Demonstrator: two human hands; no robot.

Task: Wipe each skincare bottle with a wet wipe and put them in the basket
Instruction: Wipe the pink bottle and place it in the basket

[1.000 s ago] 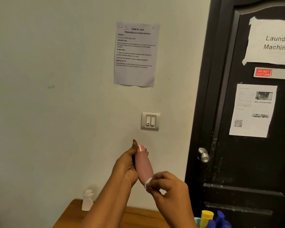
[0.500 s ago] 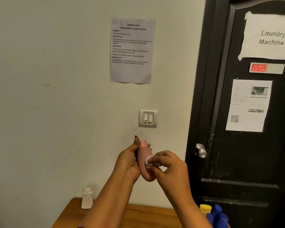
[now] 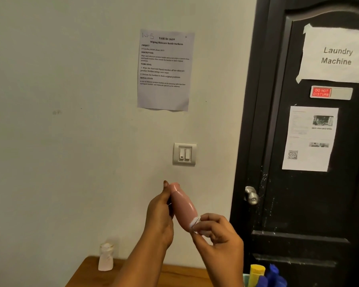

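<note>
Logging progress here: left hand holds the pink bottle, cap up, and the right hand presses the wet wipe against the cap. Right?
Not quite. The head view shows the right hand pressing the wet wipe against the lower end of the pink bottle, not the cap. The left hand does hold it, cap up.

1. A small bottle (image 3: 105, 257) stands on the tabletop (image 3: 180, 276) near its back left corner.
2. Above the tabletop, the held bottle (image 3: 182, 206) lies between the left hand (image 3: 160, 216) and the right hand (image 3: 220, 235), with the wipe (image 3: 195, 223) at its lower end.
3. A bottle cluster (image 3: 263, 275) sits by the right edge, before the door (image 3: 298, 204).
</note>
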